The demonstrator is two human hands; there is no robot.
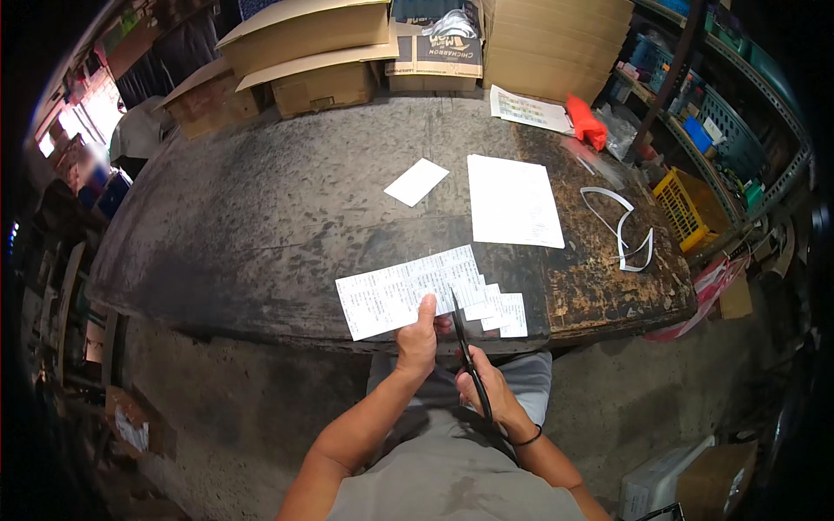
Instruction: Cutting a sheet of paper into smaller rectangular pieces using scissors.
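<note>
My left hand (419,339) pinches the lower edge of a long printed paper strip (391,293), thumb on top, over the table's front edge. Black-handled scissors (463,334) are gripped in my right hand (491,386), a dark band on that wrist. Their blades point away from me and meet the strip near its right end; whether they are parted I cannot tell. Several small printed paper slips (512,314) lie overlapping in a stepped row just right of the blades. Farther off lie a small white sheet (417,182) and a larger stack of white paper (514,200).
Curled white paper offcuts (621,226) lie on the dark worn table (234,217) at the right. A printed sheet (530,111) and a red plastic bag (586,122) are at the back right. Cardboard boxes (321,87) line the far edge. Shelves with a yellow crate (682,208) stand right.
</note>
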